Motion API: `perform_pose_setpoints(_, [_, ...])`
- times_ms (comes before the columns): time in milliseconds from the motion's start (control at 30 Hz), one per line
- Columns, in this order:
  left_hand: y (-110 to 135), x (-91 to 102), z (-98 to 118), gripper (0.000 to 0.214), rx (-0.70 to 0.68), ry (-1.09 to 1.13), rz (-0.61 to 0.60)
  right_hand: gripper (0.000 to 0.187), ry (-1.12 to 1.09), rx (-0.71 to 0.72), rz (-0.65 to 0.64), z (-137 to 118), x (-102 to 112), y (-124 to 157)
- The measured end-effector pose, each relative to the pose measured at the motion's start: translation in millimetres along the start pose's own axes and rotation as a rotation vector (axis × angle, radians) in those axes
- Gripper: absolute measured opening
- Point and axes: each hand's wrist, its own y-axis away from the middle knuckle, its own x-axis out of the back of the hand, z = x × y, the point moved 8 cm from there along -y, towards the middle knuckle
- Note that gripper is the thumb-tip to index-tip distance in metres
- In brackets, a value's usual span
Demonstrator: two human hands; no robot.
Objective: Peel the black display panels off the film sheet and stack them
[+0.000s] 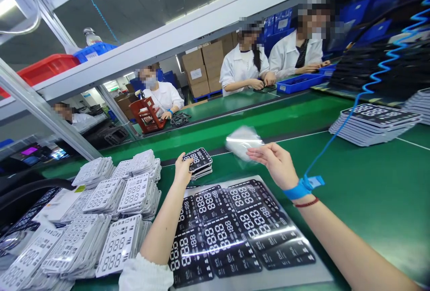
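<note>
My left hand [183, 169] has its fingers closed on the edge of a black display panel [199, 158] with white digit segments. That panel lies on or just over a short stack of similar panels [202, 172]; I cannot tell whether it rests there. In my right hand [277, 160], thumb and fingers pinch a thin translucent film [243, 141], blurred by motion and held above the green surface. Between my forearms lies a sheet of black printed digit overlays [231, 237] on a pale backing, its glossy surface catching the light. A blue wrist strap [298, 189] circles my right wrist.
Several stacks of white digit frames [116, 241] stand at the left. A stack of black-faced panels [372, 123] sits at the right on the green work surface [379, 192]. A blue coiled cord [342, 123] runs up from my wrist strap. Co-workers [243, 65] sit across the line.
</note>
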Motion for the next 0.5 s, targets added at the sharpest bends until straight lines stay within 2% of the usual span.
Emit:
perform_pose_setpoints(167, [-9,12.6,0,0.059,-0.173,-0.357,0.123,0.042,-0.026,-0.029,0.014,4,0,0])
perform_pose_setpoints(300, [-5,9.7,8,0.051,-0.258,-0.611,0.12,0.042,-0.009,-0.02,0.017,9,3,-2])
perform_pose_setpoints(433, [8,5.6,14,0.054,-0.302,-0.777,0.133,0.043,-0.014,-0.029,0.059,23,10,-6])
perform_pose_setpoints(500, [23,5.7,20,0.057,-0.338,-0.827,0.12,0.042,0.081,0.06,0.134,22,17,-11])
